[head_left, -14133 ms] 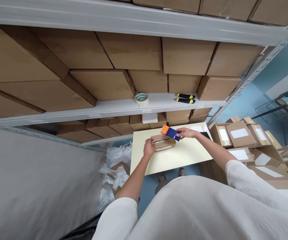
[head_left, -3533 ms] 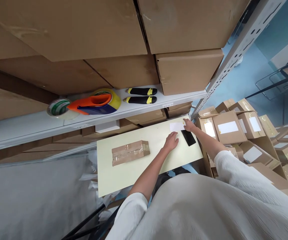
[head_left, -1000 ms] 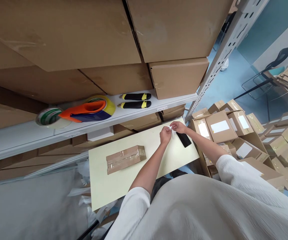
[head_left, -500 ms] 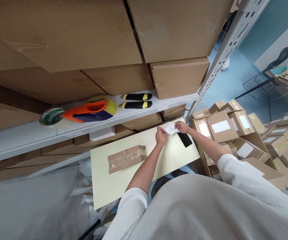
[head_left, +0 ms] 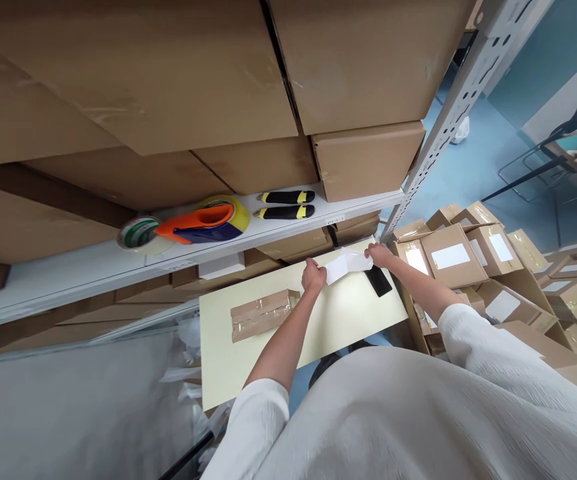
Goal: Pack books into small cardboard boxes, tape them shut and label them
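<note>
Stretched between my two hands is a creased white sheet, paper or a label (head_left: 341, 266), held above the far right of the pale board (head_left: 218, 373). My left hand (head_left: 314, 276) is closed on the sheet's left end. At its right end, my right hand (head_left: 379, 255) pinches the edge. A black phone-like slab (head_left: 378, 282) lies on the board just below my right hand. To the left of my left forearm rests a long taped cardboard box (head_left: 263, 316).
On the shelf (head_left: 183, 257) ahead are an orange and blue tape dispenser (head_left: 203, 223), a tape roll (head_left: 143, 235) and two black-yellow cutters (head_left: 285, 205). Large cartons (head_left: 368, 160) stand on the shelving. Several labelled small boxes (head_left: 453, 257) are piled at right, beside the metal upright (head_left: 443, 133).
My hands have moved apart, and the white sheet, bunched up before, is now spread wider between them. The view has shifted slightly, so the surroundings appear farther right.
</note>
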